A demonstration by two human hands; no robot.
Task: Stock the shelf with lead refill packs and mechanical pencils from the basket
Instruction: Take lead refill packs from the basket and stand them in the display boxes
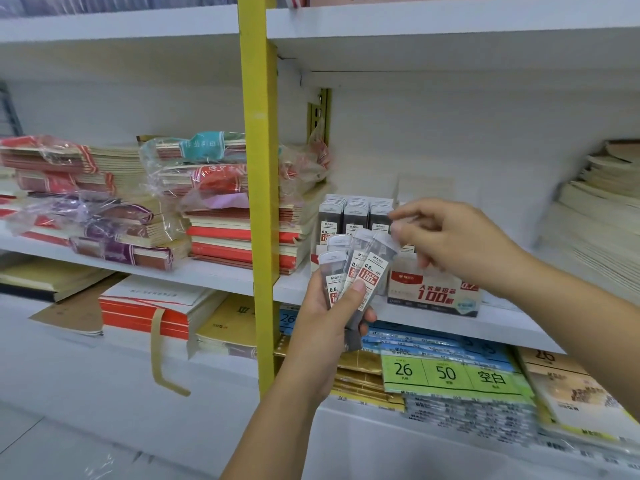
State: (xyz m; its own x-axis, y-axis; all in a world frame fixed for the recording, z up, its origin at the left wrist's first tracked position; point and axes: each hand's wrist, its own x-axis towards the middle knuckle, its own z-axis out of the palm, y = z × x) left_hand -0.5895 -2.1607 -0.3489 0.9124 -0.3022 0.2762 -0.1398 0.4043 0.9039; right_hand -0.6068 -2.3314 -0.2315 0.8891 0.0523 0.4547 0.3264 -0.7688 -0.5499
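- Standing before a white shelf (502, 323) in a stationery shop, a person holds both bare hands up at its front edge.
- Left hand (322, 327), at 6 o'clock from the middle of the scene, grips a fan of lead refill packs (354, 268). The thumb presses flat across the red-and-white labels, and the other fingers curl round behind the lower ends.
- These packs are slim clear cases with white caps, marked 0.5, and the fan leans toward 1 o'clock.
- Right hand (453, 240) sits at 3 o'clock from the top of the fan with its fingers curled. Thumb and forefinger pinch the top corner of the right-most pack (375, 261), though motion blur softens the fingertips.
- Rows of packs (356, 211) of the same kind stand upright on the shelf at 12 o'clock from the fan, three rows side by side.
- A white and red carton (433, 289) printed with a large 100 rests on the same shelf, at 3 o'clock from the left hand's thumb and below the right hand.
- A yellow post (259, 168) runs top to bottom at 9 o'clock from the hands.
- Notebook stacks (214, 220), some in crinkled clear wrap, lie beyond the post at 9 o'clock.
- Pale paper stacks (595, 220) are piled at the far 3 o'clock edge.
- A green label (446, 372) reading 26 and 50 lies among blue packets on the lower shelf, at 5 o'clock.
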